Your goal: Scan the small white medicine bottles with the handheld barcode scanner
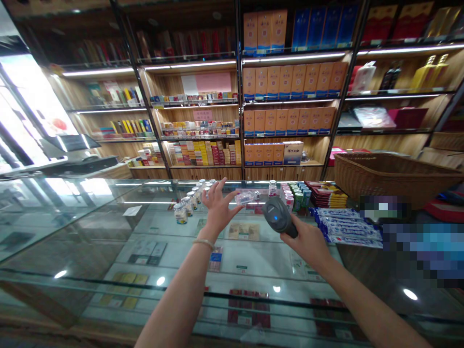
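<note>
My right hand [309,240] grips the handle of a dark barcode scanner [276,213], which has a blue light on its head. My left hand [218,209] is spread over the glass counter [268,261], thumb and index finger apart. Just beyond those fingertips lies a small clear bottle [247,197] on its side; whether they touch it I cannot tell. A similar small bottle [272,188] stands upright behind the scanner. To the left of my left hand, several small white-capped bottles [180,213] stand in a slanting row.
Right of the scanner are pink, green and blue tubes [297,199], red and yellow packets [326,194] and blue-white packets [346,224]. A wicker basket [395,169] sits at the right. Shelves of orange boxes [293,79] stand behind; a monitor [74,142] is far left.
</note>
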The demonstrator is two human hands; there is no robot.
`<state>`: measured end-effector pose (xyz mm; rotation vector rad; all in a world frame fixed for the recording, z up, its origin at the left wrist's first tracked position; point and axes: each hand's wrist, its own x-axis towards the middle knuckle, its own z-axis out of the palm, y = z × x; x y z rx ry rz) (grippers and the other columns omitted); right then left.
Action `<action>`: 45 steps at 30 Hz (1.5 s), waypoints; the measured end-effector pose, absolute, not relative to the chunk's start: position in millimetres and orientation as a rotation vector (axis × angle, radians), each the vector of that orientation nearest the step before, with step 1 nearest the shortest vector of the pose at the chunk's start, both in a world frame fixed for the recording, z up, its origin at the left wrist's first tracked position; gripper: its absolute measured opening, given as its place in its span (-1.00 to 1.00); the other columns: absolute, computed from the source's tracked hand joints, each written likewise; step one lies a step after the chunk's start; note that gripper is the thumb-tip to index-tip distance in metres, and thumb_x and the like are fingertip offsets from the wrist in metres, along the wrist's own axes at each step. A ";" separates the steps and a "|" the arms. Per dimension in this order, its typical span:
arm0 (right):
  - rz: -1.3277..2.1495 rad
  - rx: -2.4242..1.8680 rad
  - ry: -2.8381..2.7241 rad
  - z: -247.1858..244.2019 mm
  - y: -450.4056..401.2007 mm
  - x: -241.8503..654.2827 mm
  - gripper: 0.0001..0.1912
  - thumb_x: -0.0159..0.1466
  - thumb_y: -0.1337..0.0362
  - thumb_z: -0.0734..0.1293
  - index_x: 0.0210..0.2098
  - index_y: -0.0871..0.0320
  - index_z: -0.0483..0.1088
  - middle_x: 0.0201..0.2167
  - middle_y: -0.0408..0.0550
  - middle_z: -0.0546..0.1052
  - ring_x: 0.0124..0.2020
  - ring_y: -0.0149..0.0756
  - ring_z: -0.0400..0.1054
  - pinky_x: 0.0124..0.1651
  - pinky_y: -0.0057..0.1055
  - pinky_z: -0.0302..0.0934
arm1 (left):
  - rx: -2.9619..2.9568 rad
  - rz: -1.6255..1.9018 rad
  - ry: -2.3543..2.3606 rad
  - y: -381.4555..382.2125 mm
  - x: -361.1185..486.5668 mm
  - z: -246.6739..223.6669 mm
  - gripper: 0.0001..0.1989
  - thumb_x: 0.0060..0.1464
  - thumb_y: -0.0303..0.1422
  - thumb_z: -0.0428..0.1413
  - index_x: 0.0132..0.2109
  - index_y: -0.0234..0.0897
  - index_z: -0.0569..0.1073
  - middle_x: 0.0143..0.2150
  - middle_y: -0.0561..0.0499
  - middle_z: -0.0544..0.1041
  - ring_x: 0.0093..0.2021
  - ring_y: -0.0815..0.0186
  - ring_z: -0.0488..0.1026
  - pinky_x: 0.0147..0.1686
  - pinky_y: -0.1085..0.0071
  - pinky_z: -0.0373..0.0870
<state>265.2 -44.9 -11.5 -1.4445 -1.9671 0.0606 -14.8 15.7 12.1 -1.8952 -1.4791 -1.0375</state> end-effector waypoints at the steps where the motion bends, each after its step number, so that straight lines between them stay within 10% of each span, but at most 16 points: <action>1: 0.001 -1.390 -1.978 -13.0 -42.6 266.2 -0.56 0.18 0.24 0.34 0.06 0.12 0.49 -0.13 0.06 0.66 -0.09 0.04 0.57 -0.13 -0.20 0.40 | -1.895 -1.037 -1.476 15.9 -14.7 12.0 -0.59 -0.03 -0.04 0.36 -0.02 0.03 0.62 0.45 -0.14 0.22 0.42 -0.15 0.10 0.39 -0.27 -0.26; 5: -0.320 -1.193 -2.031 -18.3 -35.3 266.6 -0.62 0.12 0.29 0.40 -0.05 0.18 0.52 0.33 0.21 0.34 0.40 0.19 0.13 0.33 0.11 0.13 | -1.896 -1.031 -1.477 16.2 -14.4 11.8 -0.59 -0.03 -0.04 0.36 -0.02 0.03 0.62 0.45 -0.15 0.21 0.42 -0.16 0.10 0.37 -0.29 -0.23; 10: -0.460 -1.189 -2.074 -23.8 -35.2 259.8 -0.65 0.11 0.21 0.48 -0.11 0.11 0.53 0.46 0.19 0.11 0.50 0.25 -0.19 0.40 0.37 -0.20 | -1.894 -1.041 -1.467 16.5 -14.7 11.7 -0.61 0.00 -0.02 0.34 -0.02 0.03 0.61 0.45 -0.15 0.20 0.42 -0.15 0.09 0.37 -0.29 -0.23; 27: -0.329 -1.273 -2.291 -30.1 -46.3 250.1 -0.68 0.14 0.17 0.48 -0.11 0.07 0.55 0.49 0.18 0.04 0.51 0.26 -0.24 0.41 0.35 -0.35 | -1.924 -1.048 -1.477 15.1 -13.3 12.3 -0.60 -0.01 -0.05 0.35 -0.01 0.03 0.60 0.47 -0.12 0.18 0.44 -0.13 0.06 0.39 -0.26 -0.25; 37: -0.102 -1.279 -2.454 -29.4 -49.8 255.4 -0.37 0.23 -0.14 0.38 0.16 0.08 0.46 0.53 0.25 -0.14 0.53 0.23 -0.40 0.41 0.36 -0.48 | -1.933 -1.073 -1.505 13.9 -11.1 13.1 -0.63 0.00 -0.06 0.35 -0.03 0.03 0.62 0.46 -0.09 0.20 0.43 -0.14 0.07 0.41 -0.24 -0.31; 45: -0.034 -1.487 -2.014 -9.6 4.1 255.5 -0.39 0.36 -0.18 0.21 0.27 -0.03 0.37 0.48 0.11 0.09 0.50 0.15 -0.15 0.38 0.27 -0.10 | -1.969 -1.086 -1.486 10.0 -5.4 16.7 -0.62 -0.03 -0.09 0.38 -0.03 0.02 0.61 0.45 -0.12 0.22 0.42 -0.13 0.10 0.38 -0.27 -0.22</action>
